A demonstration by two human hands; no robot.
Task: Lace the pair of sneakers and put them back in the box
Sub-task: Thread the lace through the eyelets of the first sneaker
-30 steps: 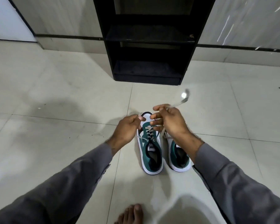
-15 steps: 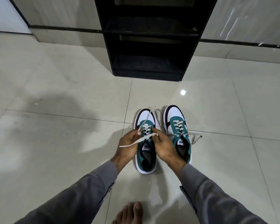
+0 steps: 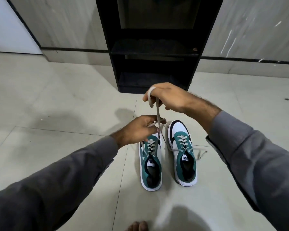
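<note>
In the head view, the lace (image 3: pixel 157 112) of the left sneaker (image 3: pixel 150 165) is held taut between both hands. The right hand (image 3: pixel 167 97) is raised and closed, with the lace looped over its forefinger. Below it, the left hand (image 3: pixel 138 130) is pinched shut on the same lace, just above the left sneaker's toe. The right sneaker (image 3: pixel 183 155) is seen beside it, under the right forearm, its lace ends lying loose on the tiled floor (image 3: pixel 57 114).
</note>
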